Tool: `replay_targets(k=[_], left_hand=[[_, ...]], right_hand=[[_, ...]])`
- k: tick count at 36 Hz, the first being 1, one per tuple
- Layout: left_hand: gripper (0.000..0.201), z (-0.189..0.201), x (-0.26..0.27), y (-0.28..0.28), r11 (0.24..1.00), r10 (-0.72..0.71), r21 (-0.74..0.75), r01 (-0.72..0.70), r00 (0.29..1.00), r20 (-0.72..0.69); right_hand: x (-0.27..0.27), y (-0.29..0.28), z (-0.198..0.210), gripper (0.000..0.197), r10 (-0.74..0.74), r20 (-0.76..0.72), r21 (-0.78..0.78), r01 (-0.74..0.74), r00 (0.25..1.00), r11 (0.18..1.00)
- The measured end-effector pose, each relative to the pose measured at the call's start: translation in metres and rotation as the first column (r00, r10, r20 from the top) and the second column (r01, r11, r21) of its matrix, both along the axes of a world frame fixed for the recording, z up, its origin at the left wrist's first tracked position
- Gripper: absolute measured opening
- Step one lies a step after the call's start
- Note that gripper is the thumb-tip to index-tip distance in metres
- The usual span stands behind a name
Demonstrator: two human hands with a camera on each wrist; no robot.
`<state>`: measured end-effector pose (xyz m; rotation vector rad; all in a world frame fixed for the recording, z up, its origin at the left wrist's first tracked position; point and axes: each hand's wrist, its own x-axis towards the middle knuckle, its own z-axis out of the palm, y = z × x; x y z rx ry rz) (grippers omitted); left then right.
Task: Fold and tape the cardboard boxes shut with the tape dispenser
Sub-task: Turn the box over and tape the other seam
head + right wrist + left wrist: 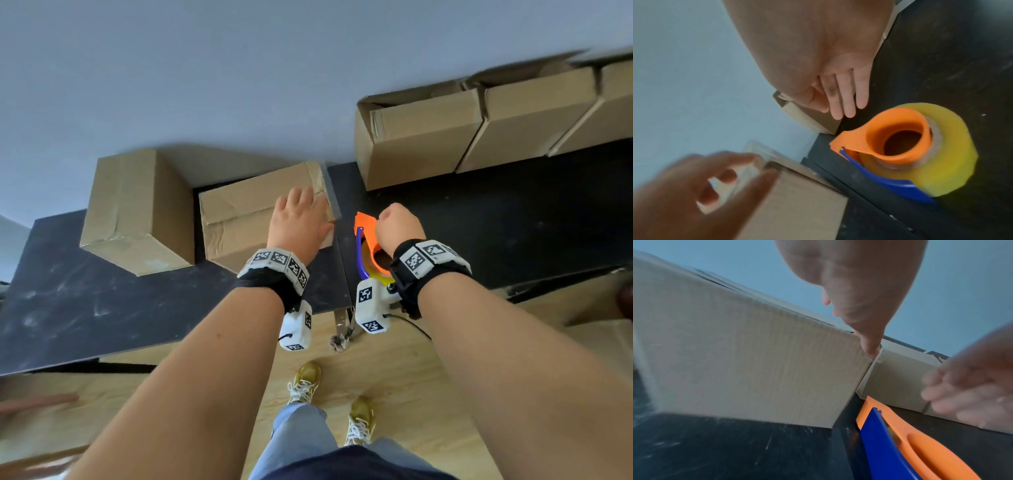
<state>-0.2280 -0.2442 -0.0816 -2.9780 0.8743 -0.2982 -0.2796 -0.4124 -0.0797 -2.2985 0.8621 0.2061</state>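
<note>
A closed cardboard box point(239, 209) with clear tape along its right end stands on the black table point(102, 308). My left hand point(298, 219) lies flat on the box's top near its right edge, and the thumb point(869, 347) presses at the box's upper corner. The orange and blue tape dispenser point(364, 240) with a yellowish tape roll point(947, 146) lies on the table just right of the box. My right hand point(399, 228) hovers just over it. Its fingers point(846, 97) are straight and hold nothing.
Another closed box point(137, 212) stands to the left of the centre box. A row of open-topped boxes point(421, 137) lines the back right against the grey wall. A seam point(342, 274) splits the tabletop. Wooden floor and my feet are below.
</note>
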Motion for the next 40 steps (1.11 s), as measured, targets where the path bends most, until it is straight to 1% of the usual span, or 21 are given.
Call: replay_targets(k=[2, 5, 9, 12, 16, 20, 24, 28, 31, 33, 37, 40], left_hand=[[0.046, -0.002, -0.007, 0.005, 1.0, -0.02, -0.015, 0.02, 0.999, -0.027], [0.053, -0.003, -0.015, 0.013, 0.998, -0.042, -0.046, 0.038, 0.995, -0.088], [0.053, 0.004, -0.022, 0.023, 0.998, -0.009, -0.067, 0.0, 0.99, -0.137], [0.051, 0.01, -0.023, 0.03, 0.994, 0.037, -0.093, -0.053, 0.986, -0.164], [0.054, 0.014, -0.022, 0.041, 0.993, 0.061, -0.089, -0.083, 0.972, -0.228], [0.061, 0.012, -0.025, 0.055, 0.983, 0.1, -0.133, -0.128, 0.975, -0.201], [0.065, 0.005, -0.026, 0.067, 0.965, 0.13, -0.198, -0.171, 0.97, -0.204], [0.051, -0.004, -0.026, 0.078, 0.934, 0.2, -0.251, -0.253, 0.955, -0.218], [0.05, -0.008, -0.024, 0.084, 0.908, 0.226, -0.297, -0.295, 0.943, -0.245], [0.045, -0.006, -0.023, 0.088, 0.878, 0.253, -0.341, -0.335, 0.931, -0.264], [0.032, -0.002, -0.017, 0.097, 0.817, 0.306, -0.41, -0.406, 0.907, -0.288], [0.03, 0.0, -0.017, 0.105, 0.803, 0.313, -0.433, -0.408, 0.909, -0.277]], right_hand=[[0.002, 0.0, 0.01, 0.029, 0.004, 0.067, 0.031, -0.006, 0.998, 1.0], [0.005, 0.003, 0.022, 0.033, 0.025, 0.137, 0.038, -0.03, 0.99, 0.999], [0.008, 0.012, 0.029, 0.039, 0.062, 0.198, 0.063, -0.075, 0.978, 0.995], [0.009, 0.017, 0.031, 0.044, 0.104, 0.211, 0.084, -0.124, 0.972, 0.989], [0.013, 0.025, 0.032, 0.052, 0.176, 0.203, 0.1, -0.199, 0.963, 0.975], [0.019, 0.032, 0.032, 0.059, 0.215, 0.204, 0.116, -0.242, 0.955, 0.963], [0.028, 0.042, 0.028, 0.064, 0.26, 0.169, 0.157, -0.287, 0.951, 0.945], [0.031, 0.052, 0.022, 0.063, 0.317, 0.148, 0.188, -0.342, 0.937, 0.921], [0.032, 0.057, 0.016, 0.061, 0.302, 0.168, 0.181, -0.331, 0.938, 0.926], [0.032, 0.06, 0.014, 0.057, 0.297, 0.189, 0.162, -0.328, 0.936, 0.931], [0.03, 0.063, 0.011, 0.052, 0.341, 0.211, 0.073, -0.363, 0.916, 0.929], [0.027, 0.064, 0.007, 0.052, 0.402, 0.219, -0.023, -0.408, 0.889, 0.913]])
